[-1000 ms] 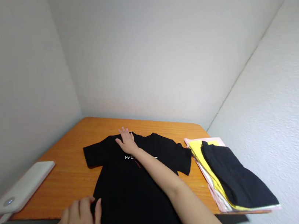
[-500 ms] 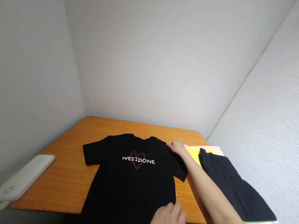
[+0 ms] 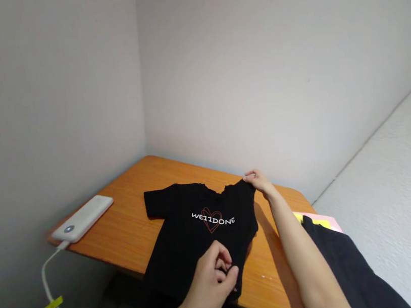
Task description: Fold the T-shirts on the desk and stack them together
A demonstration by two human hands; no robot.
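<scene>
A black T-shirt [image 3: 183, 213] with white "WE11DONE" lettering and a red heart outline lies on the table. My right hand [image 3: 258, 182] pinches the top of its shoulder at the far right, near the collar. My left hand [image 3: 210, 283] is curled around the shirt's lower edge, gripping the fabric near the hem. The shirt's right side looks drawn in, and its sleeve is hard to make out against the dark cloth. Part of the lower shirt is hidden behind my left hand.
The orange wood table [image 3: 121, 237] stands in a wall corner. A white power bank [image 3: 82, 218] lies at its left, trailing a white cable with a yellow tag [image 3: 53, 305]. A stack of folded clothes [image 3: 347, 266] lies at lower right, with black cloth on top.
My left hand has closed on the hem and my right hand has moved up to the shoulder. The shirt's right side has narrowed. The view has swung left, showing less of the stack.
</scene>
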